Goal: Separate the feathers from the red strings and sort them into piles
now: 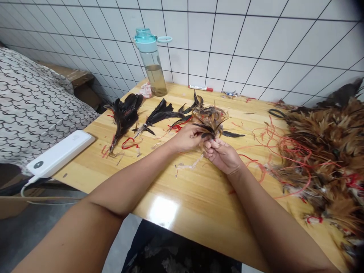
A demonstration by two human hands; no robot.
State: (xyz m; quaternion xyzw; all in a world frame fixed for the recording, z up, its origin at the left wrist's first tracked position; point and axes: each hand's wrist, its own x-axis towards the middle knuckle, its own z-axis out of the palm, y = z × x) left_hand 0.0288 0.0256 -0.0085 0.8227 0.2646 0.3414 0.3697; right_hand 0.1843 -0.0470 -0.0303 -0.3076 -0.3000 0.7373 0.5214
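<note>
Both of my hands meet over the middle of the wooden table [199,212]. My left hand [186,137] is closed around the base of a bunch of brown and black feathers [211,119], which fans out away from me. My right hand [223,155] is closed too, its fingertips pinching at the quill ends of the same bunch. A pale scrap of tape or string [189,166] lies on the table just below the hands.
Two dark feather bundles [125,113] [159,115] lie to the left among red string pieces [129,143]. A large heap of brown feathers with red strings [321,151] fills the right. A water bottle [152,62], a red marker [200,88], scissors [277,113] and a white power bank [61,151] are also here.
</note>
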